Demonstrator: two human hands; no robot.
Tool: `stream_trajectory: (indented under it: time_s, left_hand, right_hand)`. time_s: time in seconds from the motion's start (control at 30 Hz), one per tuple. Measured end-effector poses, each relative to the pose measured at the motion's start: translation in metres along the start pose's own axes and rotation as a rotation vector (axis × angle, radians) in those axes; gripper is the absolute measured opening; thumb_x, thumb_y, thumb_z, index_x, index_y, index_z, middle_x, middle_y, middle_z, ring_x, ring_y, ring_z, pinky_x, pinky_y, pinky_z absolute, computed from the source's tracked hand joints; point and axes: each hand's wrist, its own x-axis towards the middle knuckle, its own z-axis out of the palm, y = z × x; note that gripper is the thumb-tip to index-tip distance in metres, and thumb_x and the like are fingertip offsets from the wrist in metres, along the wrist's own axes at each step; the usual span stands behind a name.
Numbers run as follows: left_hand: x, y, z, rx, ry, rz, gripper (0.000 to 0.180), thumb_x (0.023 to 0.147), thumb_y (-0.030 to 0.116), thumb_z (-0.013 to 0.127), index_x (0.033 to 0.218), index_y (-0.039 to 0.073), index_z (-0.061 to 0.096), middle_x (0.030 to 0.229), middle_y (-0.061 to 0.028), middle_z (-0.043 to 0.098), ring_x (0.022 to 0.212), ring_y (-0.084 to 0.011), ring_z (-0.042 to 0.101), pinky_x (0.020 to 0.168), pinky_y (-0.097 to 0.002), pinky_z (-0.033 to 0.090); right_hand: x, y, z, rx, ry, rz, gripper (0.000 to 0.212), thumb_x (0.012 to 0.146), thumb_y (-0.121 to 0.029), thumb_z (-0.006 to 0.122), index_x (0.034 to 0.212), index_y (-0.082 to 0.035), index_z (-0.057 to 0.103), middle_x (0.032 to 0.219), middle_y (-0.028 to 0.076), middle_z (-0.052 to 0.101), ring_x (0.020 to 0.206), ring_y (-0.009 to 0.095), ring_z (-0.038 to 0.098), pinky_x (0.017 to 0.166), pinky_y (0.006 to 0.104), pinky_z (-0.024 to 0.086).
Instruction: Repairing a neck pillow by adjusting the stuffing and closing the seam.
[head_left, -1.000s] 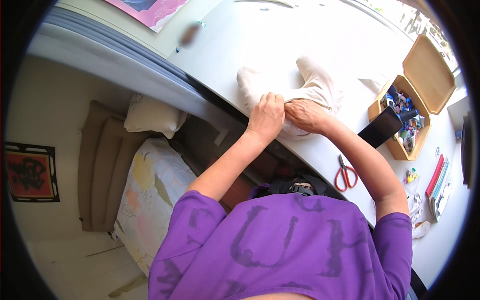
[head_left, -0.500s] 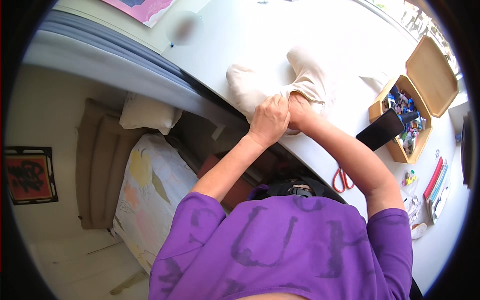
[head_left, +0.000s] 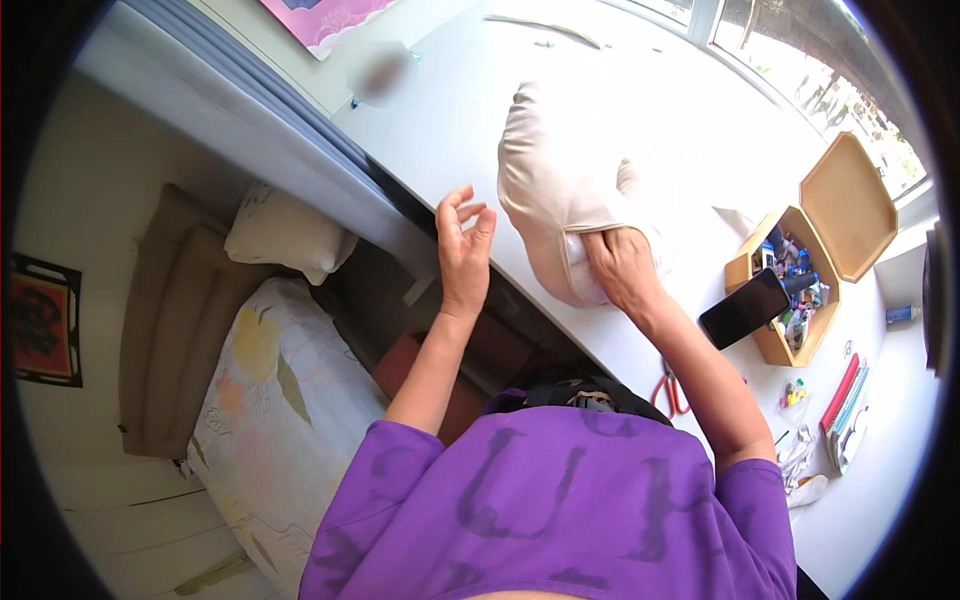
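A cream, curved, stuffed neck pillow (head_left: 530, 170) lies near the front edge of the white table. Its fabric cover gapes at the near end, where a paler inner part shows. My right hand (head_left: 625, 268) reaches into that gap, its fingertips hidden under the cloth. To the left, my left hand (head_left: 465, 255) is raised beside the table edge, apart from the pillow. Its fingers are loosely bent and spread from the thumb, with nothing in them.
Right of the pillow stands an open wooden box (head_left: 830, 335) of small items, a black phone (head_left: 745, 308) leaning against it. Red-handled scissors (head_left: 670, 392) lie by my right forearm. Books (head_left: 845, 400) and small bags are farther right. A bed (head_left: 270, 400) is at left.
My left hand has let go of the pillow and moved left, opening. The pillow has turned, and my right hand stays at its opening.
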Motion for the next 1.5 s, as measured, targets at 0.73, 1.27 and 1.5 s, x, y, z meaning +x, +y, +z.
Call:
stream_trajectory:
  time_s: [0.73,1.27,1.5]
  left_hand:
    - [-0.013,0.078,0.042,0.158,-0.45,0.327,0.03,0.085,0.017,0.074,0.111,0.008,0.061,0.12,-0.0081,0.046,0.106,-0.0176,0.049,0.082,-0.0295,0.045]
    - [-0.013,0.085,0.038,0.131,-0.417,0.403,0.015,0.084,-0.004,0.065,0.096,0.0,0.058,0.1,-0.0109,0.059,0.083,-0.0191,0.057,0.076,-0.0285,0.047]
    - [-0.009,0.086,0.039,0.212,-0.455,0.415,0.012,0.081,-0.005,0.066,0.09,0.001,0.059,0.092,-0.0101,0.058,0.079,-0.0205,0.058,0.073,-0.0295,0.048]
  right_hand:
    - [-0.06,-0.043,-0.114,0.856,-0.197,0.849,0.035,0.102,-0.023,0.042,0.102,0.007,0.061,0.085,0.031,0.062,0.08,0.047,0.06,0.075,0.0453,0.047]
    - [-0.034,-0.007,-0.122,0.951,0.107,0.619,0.046,0.077,-0.022,0.082,0.113,-0.004,0.059,0.104,0.006,0.059,0.093,0.016,0.058,0.085,0.0309,0.049]
    - [-0.014,-0.012,-0.135,0.785,0.046,0.542,0.04,0.075,-0.02,0.083,0.104,-0.003,0.061,0.086,0.006,0.06,0.082,0.016,0.058,0.077,0.0306,0.049]
